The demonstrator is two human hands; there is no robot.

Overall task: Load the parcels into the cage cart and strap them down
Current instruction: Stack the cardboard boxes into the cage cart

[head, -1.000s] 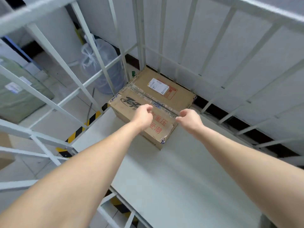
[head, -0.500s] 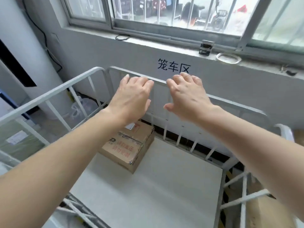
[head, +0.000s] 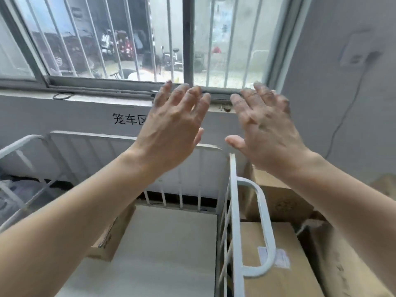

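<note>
Two empty: left hand (head: 171,129), right hand (head: 267,133), fingers (head: 192,97) straight, above white tubular cage cart (head: 234,200).

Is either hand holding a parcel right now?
No, the left hand and the right hand are both raised with fingers spread, holding nothing.

The left forearm (head: 85,221) covers nearly all of the parcel (head: 116,232) at lower left centre, leaving only a brown corner. The left grip (head: 171,129) hides the end of the wall lettering (head: 128,119). The right grip (head: 265,133) is motion-blurred. The cartons (head: 287,284) at lower right run off the bottom edge
</note>
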